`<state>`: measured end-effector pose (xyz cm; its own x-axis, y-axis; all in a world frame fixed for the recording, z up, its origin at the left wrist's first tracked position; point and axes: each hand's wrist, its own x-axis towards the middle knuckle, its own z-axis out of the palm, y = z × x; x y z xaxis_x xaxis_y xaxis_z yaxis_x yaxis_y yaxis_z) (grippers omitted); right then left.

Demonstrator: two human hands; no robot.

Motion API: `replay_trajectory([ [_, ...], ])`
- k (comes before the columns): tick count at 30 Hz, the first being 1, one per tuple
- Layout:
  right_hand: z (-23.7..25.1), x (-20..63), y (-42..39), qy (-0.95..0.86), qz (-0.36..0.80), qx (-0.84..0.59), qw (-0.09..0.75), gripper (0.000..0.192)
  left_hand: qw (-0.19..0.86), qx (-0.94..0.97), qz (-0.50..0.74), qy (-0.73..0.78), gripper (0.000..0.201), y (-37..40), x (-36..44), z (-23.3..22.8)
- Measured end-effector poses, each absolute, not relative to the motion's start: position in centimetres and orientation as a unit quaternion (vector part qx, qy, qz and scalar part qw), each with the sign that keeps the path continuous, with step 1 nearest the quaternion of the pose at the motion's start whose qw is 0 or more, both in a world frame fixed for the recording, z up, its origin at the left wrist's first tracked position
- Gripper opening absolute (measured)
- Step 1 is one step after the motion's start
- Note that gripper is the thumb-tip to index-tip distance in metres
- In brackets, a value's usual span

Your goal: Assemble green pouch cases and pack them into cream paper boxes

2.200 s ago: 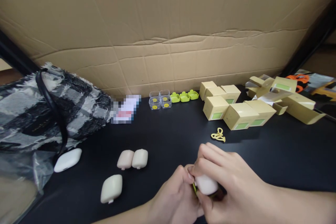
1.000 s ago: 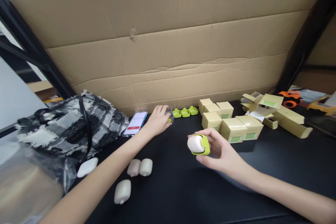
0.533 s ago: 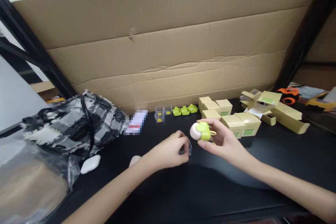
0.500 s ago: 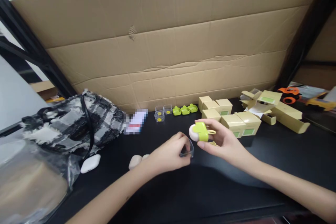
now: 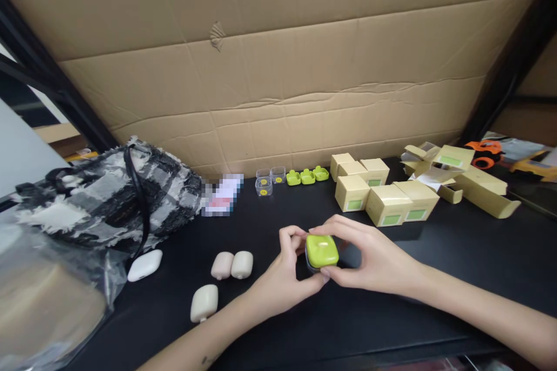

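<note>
Between both hands, a glossy yellow-green case [image 5: 322,250] sits on top of a clear plastic cup [image 5: 310,265], mostly hidden beneath it. My left hand [image 5: 281,281] is curled around the cup's left side, with its thumb at the near edge. From the other side, the thumb and fingers of my right hand [image 5: 374,252] grip the green case. The case's white part and loop strap no longer show. Left of my hands lie two pale rounded pieces side by side, one pinkish [image 5: 222,265] and one cream [image 5: 242,265], with a third cream piece [image 5: 204,302] nearer me.
Several clear cups [image 5: 263,186] and green caps [image 5: 307,177] stand at the back. Small cardboard boxes [image 5: 389,204] and opened packaging [image 5: 470,185] lie right. A white earbud case [image 5: 145,265], a frayed checked bag [image 5: 104,197] and a plastic-wrapped bundle [image 5: 52,295] occupy the left.
My right hand has brought the green case down and left, turning it green side up onto the clear cup. My left hand has shifted slightly, uncovering the pale pieces.
</note>
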<state>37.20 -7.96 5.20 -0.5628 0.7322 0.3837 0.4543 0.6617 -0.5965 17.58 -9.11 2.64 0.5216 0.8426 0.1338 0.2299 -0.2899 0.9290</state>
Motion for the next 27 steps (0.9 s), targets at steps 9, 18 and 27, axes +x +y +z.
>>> replay_trajectory([
  [9, 5.7, 37.6, -7.6, -0.868, 0.235, -0.357, 0.251, 0.039, 0.498, 0.713, 0.329, 0.366, 0.048, -8.9, 17.4, 2.8],
  [18, 5.4, 37.3, -7.8, -0.890, 0.199, -0.340, 0.228, 0.035, 0.469, 0.738, 0.331, 0.354, 0.047, -8.7, 17.2, 2.2],
  [27, 9.4, 40.9, -5.4, -0.784, -0.003, -0.419, 0.458, 0.021, 0.381, 0.776, 0.314, 0.393, 0.039, -9.7, 17.1, 3.1],
])
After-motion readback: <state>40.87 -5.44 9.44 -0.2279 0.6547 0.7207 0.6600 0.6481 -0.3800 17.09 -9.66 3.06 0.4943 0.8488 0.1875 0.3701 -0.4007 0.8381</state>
